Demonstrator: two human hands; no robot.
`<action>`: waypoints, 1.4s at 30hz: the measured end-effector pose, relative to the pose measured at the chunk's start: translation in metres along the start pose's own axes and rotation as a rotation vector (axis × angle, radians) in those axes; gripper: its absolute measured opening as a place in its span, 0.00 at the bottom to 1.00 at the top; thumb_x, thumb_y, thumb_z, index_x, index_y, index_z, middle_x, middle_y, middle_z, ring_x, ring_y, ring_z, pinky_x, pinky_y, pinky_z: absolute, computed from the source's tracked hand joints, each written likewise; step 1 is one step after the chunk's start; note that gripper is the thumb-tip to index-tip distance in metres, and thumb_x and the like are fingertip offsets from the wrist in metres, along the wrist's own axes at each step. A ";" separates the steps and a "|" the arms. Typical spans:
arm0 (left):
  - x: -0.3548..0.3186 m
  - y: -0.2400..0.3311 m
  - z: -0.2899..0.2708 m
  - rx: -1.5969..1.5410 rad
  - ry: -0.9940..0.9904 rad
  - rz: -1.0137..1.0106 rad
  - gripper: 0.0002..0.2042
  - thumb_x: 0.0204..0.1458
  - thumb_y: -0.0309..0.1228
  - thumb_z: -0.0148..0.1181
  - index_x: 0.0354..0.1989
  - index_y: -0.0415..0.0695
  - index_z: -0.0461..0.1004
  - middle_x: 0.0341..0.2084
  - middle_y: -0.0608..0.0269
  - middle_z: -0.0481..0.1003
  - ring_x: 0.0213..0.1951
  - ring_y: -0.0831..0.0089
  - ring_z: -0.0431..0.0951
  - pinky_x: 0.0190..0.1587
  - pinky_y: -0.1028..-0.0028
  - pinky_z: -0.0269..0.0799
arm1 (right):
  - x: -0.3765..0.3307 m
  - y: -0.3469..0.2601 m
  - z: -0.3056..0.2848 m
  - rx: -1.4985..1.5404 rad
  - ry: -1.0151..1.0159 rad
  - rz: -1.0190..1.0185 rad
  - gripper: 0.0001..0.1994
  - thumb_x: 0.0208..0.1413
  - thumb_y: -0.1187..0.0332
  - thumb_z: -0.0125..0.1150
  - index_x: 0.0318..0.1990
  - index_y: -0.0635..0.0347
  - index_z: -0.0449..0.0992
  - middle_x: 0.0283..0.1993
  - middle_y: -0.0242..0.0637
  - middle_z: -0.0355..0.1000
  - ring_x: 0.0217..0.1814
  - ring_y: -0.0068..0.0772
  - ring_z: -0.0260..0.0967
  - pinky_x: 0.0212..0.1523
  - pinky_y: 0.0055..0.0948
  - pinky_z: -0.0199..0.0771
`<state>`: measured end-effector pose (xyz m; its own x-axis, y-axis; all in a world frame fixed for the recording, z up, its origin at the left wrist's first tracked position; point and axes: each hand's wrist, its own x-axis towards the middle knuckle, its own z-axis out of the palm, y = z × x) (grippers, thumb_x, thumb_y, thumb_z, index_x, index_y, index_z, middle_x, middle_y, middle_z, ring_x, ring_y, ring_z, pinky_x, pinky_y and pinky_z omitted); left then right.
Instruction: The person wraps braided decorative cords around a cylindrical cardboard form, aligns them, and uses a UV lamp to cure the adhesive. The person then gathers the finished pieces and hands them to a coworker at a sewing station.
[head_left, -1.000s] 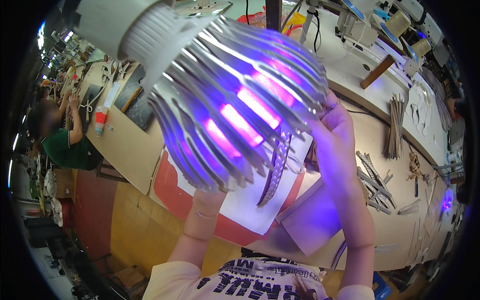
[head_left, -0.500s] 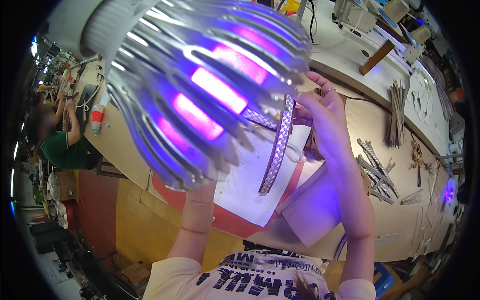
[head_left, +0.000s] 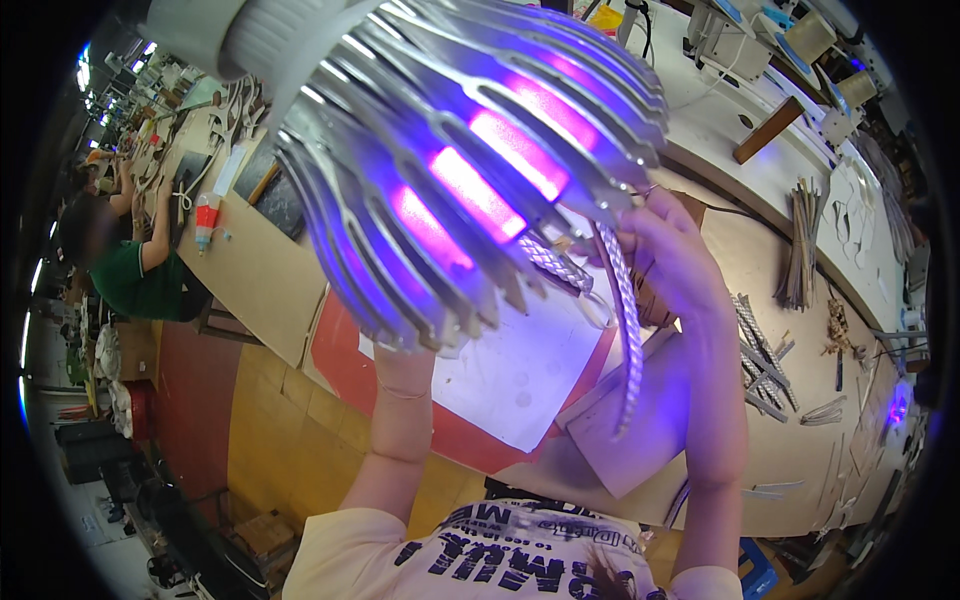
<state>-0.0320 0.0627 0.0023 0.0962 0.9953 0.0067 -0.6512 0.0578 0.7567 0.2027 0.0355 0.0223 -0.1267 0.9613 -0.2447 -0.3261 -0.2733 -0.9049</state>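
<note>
A silvery braided strap with a brown edge hangs in a curve from my right hand, whose fingers are closed on its upper end. A second braided piece runs up behind a large finned lamp glowing pink and violet. That lamp covers my left hand; only its wrist and forearm show below the fins, so what it touches is hidden. Under the strap lies a white sheet on a red board. Beside my right forearm is a flat tan panel.
Braided strips and a bundle of thin strips lie to the right. A sewing machine stands at the far right. Along the table at left are a red-and-white bottle and a person in green.
The strap's free end has swung right, and it now hangs over the tan panel instead of the white sheet. My right hand has shifted slightly right and down; the lamp sits further right in view.
</note>
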 end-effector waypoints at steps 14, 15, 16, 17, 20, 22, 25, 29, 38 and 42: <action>-0.001 -0.001 -0.006 -0.186 0.121 0.054 0.15 0.63 0.25 0.41 0.57 0.35 0.58 0.55 0.46 0.65 0.59 0.57 0.67 0.58 0.64 0.72 | -0.012 -0.003 0.013 0.059 -0.226 0.167 0.27 0.57 0.74 0.53 0.63 0.60 0.52 0.38 0.41 0.71 0.32 0.36 0.77 0.28 0.26 0.79; -0.003 -0.002 -0.006 -0.196 0.132 0.062 0.14 0.63 0.25 0.41 0.56 0.35 0.58 0.54 0.46 0.65 0.59 0.56 0.67 0.58 0.64 0.72 | -0.012 -0.003 0.014 0.067 -0.205 0.172 0.28 0.56 0.73 0.55 0.63 0.60 0.53 0.36 0.40 0.72 0.29 0.32 0.76 0.24 0.23 0.76; -0.006 -0.004 -0.005 -0.211 0.144 0.071 0.14 0.63 0.25 0.41 0.56 0.35 0.58 0.54 0.47 0.65 0.59 0.56 0.67 0.58 0.64 0.71 | -0.012 -0.002 0.016 0.074 -0.185 0.176 0.28 0.56 0.73 0.56 0.63 0.60 0.53 0.35 0.39 0.72 0.26 0.27 0.75 0.20 0.20 0.73; -0.008 -0.006 -0.004 -0.232 0.168 0.082 0.14 0.63 0.25 0.41 0.56 0.35 0.58 0.54 0.47 0.65 0.59 0.56 0.67 0.59 0.63 0.71 | -0.012 -0.001 0.018 0.011 -0.168 0.151 0.29 0.55 0.72 0.58 0.63 0.60 0.53 0.33 0.38 0.73 0.23 0.24 0.71 0.18 0.18 0.67; -0.020 -0.013 -0.001 -0.227 0.293 0.152 0.14 0.63 0.25 0.42 0.55 0.36 0.59 0.54 0.47 0.65 0.59 0.56 0.67 0.59 0.62 0.71 | -0.011 0.001 0.022 -0.098 -0.131 0.097 0.31 0.53 0.72 0.62 0.63 0.61 0.54 0.28 0.35 0.73 0.16 0.16 0.61 0.14 0.16 0.54; -0.026 -0.018 0.002 -0.370 0.306 0.114 0.13 0.63 0.25 0.42 0.55 0.36 0.59 0.54 0.47 0.65 0.59 0.56 0.67 0.60 0.61 0.70 | -0.012 -0.001 0.022 -0.068 -0.114 0.117 0.32 0.51 0.73 0.64 0.62 0.62 0.54 0.26 0.34 0.73 0.15 0.13 0.55 0.14 0.16 0.50; -0.037 -0.024 0.010 -0.442 0.368 0.013 0.16 0.63 0.27 0.44 0.57 0.37 0.58 0.56 0.44 0.63 0.60 0.53 0.65 0.60 0.60 0.70 | -0.019 -0.003 0.019 0.014 -0.110 0.084 0.31 0.50 0.75 0.63 0.61 0.63 0.56 0.27 0.36 0.73 0.15 0.14 0.56 0.13 0.17 0.52; -0.063 -0.031 0.028 -0.190 -0.062 -0.099 0.24 0.61 0.26 0.47 0.64 0.40 0.50 0.59 0.42 0.61 0.60 0.53 0.65 0.60 0.61 0.68 | -0.028 0.002 0.024 0.090 -0.087 0.094 0.31 0.52 0.75 0.63 0.62 0.62 0.56 0.29 0.39 0.74 0.16 0.14 0.58 0.14 0.16 0.53; -0.077 -0.014 0.031 0.063 -0.026 -0.005 0.26 0.58 0.19 0.50 0.64 0.40 0.50 0.52 0.44 0.68 0.56 0.57 0.70 0.57 0.67 0.72 | -0.061 0.009 0.030 -0.315 -0.078 -0.049 0.15 0.56 0.67 0.63 0.48 0.66 0.73 0.29 0.34 0.73 0.14 0.12 0.57 0.13 0.13 0.53; -0.080 -0.010 0.028 0.045 -0.075 -0.015 0.26 0.58 0.19 0.50 0.64 0.40 0.50 0.51 0.44 0.69 0.55 0.57 0.72 0.56 0.66 0.73 | -0.072 0.016 0.036 -0.376 -0.084 -0.167 0.12 0.55 0.69 0.64 0.44 0.65 0.75 0.29 0.27 0.72 0.23 0.09 0.60 0.23 0.13 0.59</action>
<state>-0.0119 -0.0196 0.0126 0.1629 0.9857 0.0434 -0.6146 0.0670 0.7860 0.1729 -0.0390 0.0377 -0.1825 0.9808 -0.0688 0.0142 -0.0674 -0.9976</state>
